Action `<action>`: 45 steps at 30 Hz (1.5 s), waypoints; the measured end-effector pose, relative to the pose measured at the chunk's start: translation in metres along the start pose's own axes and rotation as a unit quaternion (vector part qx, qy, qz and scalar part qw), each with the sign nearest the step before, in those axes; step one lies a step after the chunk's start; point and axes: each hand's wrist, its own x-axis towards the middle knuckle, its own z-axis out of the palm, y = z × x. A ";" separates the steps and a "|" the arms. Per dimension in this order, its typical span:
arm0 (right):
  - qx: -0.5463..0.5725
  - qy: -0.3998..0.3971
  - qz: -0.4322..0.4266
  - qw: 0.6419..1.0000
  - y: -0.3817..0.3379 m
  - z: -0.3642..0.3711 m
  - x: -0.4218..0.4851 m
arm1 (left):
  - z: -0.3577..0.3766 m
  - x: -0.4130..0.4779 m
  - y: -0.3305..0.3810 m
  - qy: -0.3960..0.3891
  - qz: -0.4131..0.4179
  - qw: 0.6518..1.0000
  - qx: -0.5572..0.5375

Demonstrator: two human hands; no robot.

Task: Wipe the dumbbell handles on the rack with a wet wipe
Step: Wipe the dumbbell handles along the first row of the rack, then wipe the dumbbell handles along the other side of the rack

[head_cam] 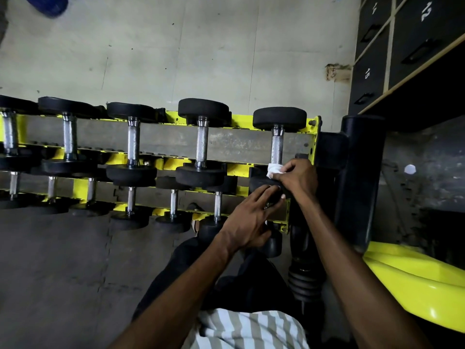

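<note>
A yellow rack holds two rows of black dumbbells with steel handles. My right hand pinches a white wet wipe against the near end of the rightmost top-row dumbbell's knurled handle. My left hand lies with fingers stretched over that dumbbell's near black head. Other top-row handles stand to the left, such as the second from the right.
A black padded upright stands right of the rack. A yellow machine part fills the lower right. Black numbered boxes sit at the upper right. Dark floor mats lie before the rack.
</note>
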 end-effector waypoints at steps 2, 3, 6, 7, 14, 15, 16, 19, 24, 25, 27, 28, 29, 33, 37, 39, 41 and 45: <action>-0.038 -0.004 0.001 0.999 -0.008 -0.003 0.000 | 0.001 0.000 0.000 0.001 0.002 1.000 -0.001; -0.050 -0.006 0.003 0.999 -0.010 -0.005 0.002 | 0.001 0.000 0.001 0.002 0.003 1.000 -0.002; -0.033 -0.038 0.014 0.999 -0.004 -0.008 0.013 | 0.002 0.001 0.000 0.001 0.003 1.000 -0.009; -0.014 -0.053 0.022 0.998 0.000 -0.009 0.017 | 0.001 0.001 -0.001 0.001 0.002 1.000 -0.009; 0.022 0.001 0.001 1.000 0.010 -0.009 0.016 | -0.008 0.002 0.001 -0.005 0.001 1.000 0.011; 0.034 0.014 -0.004 0.999 0.007 -0.009 0.013 | -0.011 0.001 0.002 -0.007 0.002 1.000 0.017; 0.042 0.028 -0.011 0.999 0.005 -0.009 0.011 | -0.013 0.000 0.003 -0.006 0.001 1.000 0.027; 0.049 0.071 -0.074 0.993 -0.011 -0.012 0.002 | -0.023 -0.007 -0.002 0.015 -0.017 0.999 0.026; 0.065 0.083 -0.213 0.971 -0.064 -0.013 -0.016 | -0.065 -0.035 -0.016 0.115 -0.078 0.990 0.010; 0.064 0.080 -0.240 0.965 -0.079 -0.011 -0.020 | -0.076 -0.044 -0.018 0.144 -0.095 0.985 0.005; 0.063 0.067 -0.292 0.952 -0.108 -0.006 -0.032 | -0.095 -0.066 -0.021 0.194 -0.129 0.973 0.002; 0.062 0.061 -0.316 0.945 -0.124 -0.003 -0.039 | -0.105 -0.077 -0.023 0.216 -0.146 0.965 0.004; 0.065 0.056 -0.335 0.938 -0.137 0.000 -0.045 | -0.114 -0.087 -0.026 0.236 -0.161 0.958 0.008; 0.084 0.011 -0.427 0.900 -0.194 0.017 -0.087 | -0.152 -0.145 -0.029 0.323 -0.225 0.918 0.043; 0.067 -0.001 -0.503 0.862 -0.238 0.032 -0.144 | -0.186 -0.216 -0.018 0.406 -0.289 0.862 0.094; 0.075 -0.027 -0.531 0.844 -0.256 0.038 -0.175 | -0.199 -0.253 -0.010 0.439 -0.317 0.833 0.119; 0.079 -0.050 -0.565 0.820 -0.272 0.045 -0.213 | -0.209 -0.298 0.004 0.463 -0.358 0.798 0.145; 0.084 -0.080 -0.623 0.774 -0.300 0.053 -0.289 | -0.221 -0.386 0.041 0.507 -0.423 0.725 0.196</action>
